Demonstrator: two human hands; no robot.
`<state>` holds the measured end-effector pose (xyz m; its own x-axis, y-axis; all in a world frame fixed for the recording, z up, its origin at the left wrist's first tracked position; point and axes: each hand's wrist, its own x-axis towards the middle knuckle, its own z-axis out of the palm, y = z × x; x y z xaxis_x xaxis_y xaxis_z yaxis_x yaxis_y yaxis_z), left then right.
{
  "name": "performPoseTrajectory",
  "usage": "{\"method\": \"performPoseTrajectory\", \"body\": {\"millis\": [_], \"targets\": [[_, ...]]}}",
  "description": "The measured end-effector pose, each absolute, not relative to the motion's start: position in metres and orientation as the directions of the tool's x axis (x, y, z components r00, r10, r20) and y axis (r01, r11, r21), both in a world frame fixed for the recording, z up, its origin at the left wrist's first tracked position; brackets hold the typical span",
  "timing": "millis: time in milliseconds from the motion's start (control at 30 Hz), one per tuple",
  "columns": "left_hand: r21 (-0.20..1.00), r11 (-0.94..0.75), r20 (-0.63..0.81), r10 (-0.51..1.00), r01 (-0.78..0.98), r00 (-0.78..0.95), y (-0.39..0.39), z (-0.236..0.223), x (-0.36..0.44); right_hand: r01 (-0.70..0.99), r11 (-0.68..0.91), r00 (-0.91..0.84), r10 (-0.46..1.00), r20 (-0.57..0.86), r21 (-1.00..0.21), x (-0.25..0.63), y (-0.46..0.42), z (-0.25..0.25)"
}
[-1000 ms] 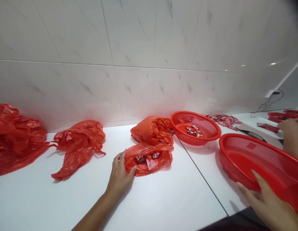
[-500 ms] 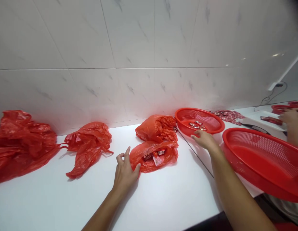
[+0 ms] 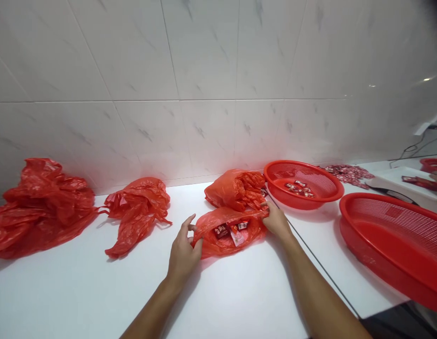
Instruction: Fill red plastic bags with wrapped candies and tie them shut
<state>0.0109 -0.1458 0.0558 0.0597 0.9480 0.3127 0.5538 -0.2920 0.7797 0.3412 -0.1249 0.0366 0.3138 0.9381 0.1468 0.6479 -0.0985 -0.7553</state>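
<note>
Two hands (image 3: 184, 254) (image 3: 277, 222) on open bag (image 3: 225, 246) — packets (image 3: 221, 230) inside, wrapped pieces (image 3: 300, 189) in basket (image 3: 292, 201)

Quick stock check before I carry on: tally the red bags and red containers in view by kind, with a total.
Red plastic bags: 4 (open bag, bag behind it, far-left bag, bag beside that)
Perforated red baskets: 2 (smaller basket, larger basket)
Red container cut off at the right edge, type unclear: 1
Total: 7
</note>
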Motion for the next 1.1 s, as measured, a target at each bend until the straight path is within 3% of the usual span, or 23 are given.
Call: {"method": "performPoseTrajectory", "body": {"millis": [67,133,267,333,433,533,633,733,933,1100], "targets": [[0.811,-0.29,0.318,0.948,0.508,0.033,-0.15,0.061,0.014,0.482,-0.041,0.265,0.959,0.101,-0.875,0.353,-0.126,0.032],[0.827,-0.286,0.334,0.943,0.483,-0.014,-0.153,0.066,0.017,0.262,0.016,0.109,0.993,0.046,-0.965,0.364,-0.133,0.033],[0.829,-0.292,0.36,0.931,0.478,-0.056,-0.153,0.068,0.018,0.032,0.03,-0.056,0.998,0.028,-0.999,0.378,-0.148,0.043],[0.843,-0.287,0.322,0.947,0.454,0.0,-0.152,0.066,0.018,0.034,0.044,-0.001,0.999,0.044,-0.998,0.382,-0.15,0.044],[0.907,-0.235,0.215,0.972,0.349,0.096,-0.15,0.062,0.018,0.254,0.037,0.161,0.984,0.08,-0.966,0.386,-0.148,0.038],[0.971,-0.158,0.125,0.974,0.176,0.188,-0.146,0.068,0.018,0.405,0.053,0.181,0.974,0.137,-0.913,0.39,-0.144,0.035],[0.985,-0.159,0.139,0.964,0.07,0.225,-0.141,0.096,0.018,0.313,0.213,0.141,0.953,0.267,-0.926,0.392,-0.141,0.05],[0.968,-0.253,0.247,0.949,0.006,0.198,-0.135,0.145,0.021,0.175,0.349,0.112,0.922,0.371,-0.921,0.385,-0.138,0.091],[0.904,-0.379,0.401,0.913,-0.2,0.081,-0.142,0.233,0.031,0.326,0.265,0.059,0.952,0.3,-0.907,0.348,-0.157,0.199],[0.836,-0.431,0.44,0.896,-0.339,-0.057,-0.155,0.241,0.029,0.087,0.37,0.062,0.925,0.375,-0.925,0.325,-0.185,0.218]]}}
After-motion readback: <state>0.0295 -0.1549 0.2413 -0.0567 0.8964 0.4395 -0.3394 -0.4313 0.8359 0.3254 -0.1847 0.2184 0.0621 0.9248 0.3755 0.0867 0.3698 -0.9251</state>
